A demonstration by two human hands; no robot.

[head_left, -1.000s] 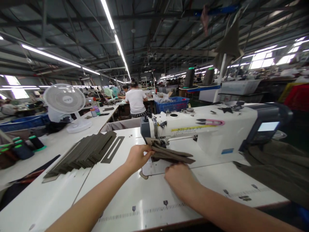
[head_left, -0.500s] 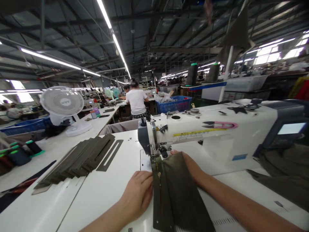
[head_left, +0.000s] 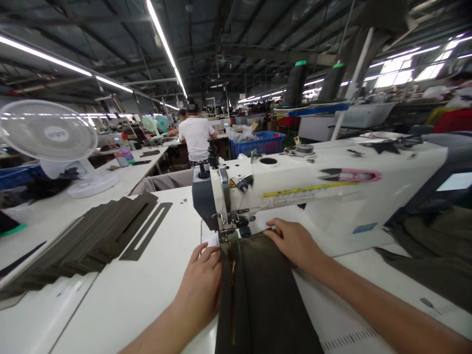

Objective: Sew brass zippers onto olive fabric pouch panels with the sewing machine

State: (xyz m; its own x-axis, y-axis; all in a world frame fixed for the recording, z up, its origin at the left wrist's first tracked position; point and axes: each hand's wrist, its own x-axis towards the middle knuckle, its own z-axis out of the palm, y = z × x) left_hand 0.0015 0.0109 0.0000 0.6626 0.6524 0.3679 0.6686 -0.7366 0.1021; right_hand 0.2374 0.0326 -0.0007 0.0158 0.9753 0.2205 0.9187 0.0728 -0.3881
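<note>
A dark olive fabric piece with a zipper lies under the needle area of a white sewing machine, its near end running out of view at the bottom. At its left edge, my left hand has its fingers bent and closed on the border near the presser foot; the thumb is hidden. My right hand pinches the far right edge of the fabric between thumb and fingers, under the machine arm. The brass-coloured zipper pull points along the strip between the hands.
A fanned stack of olive pieces lies left, with a slotted piece beside it. Pink thread snips rest on the machine. A white fan, a blue crate and a person in white are beyond. More olive fabric lies right.
My right hand, earlier mostly hidden behind a raised fold of fabric, now shows at its far edge, and the fold lies flatter. The view has moved closer and turned slightly right.
</note>
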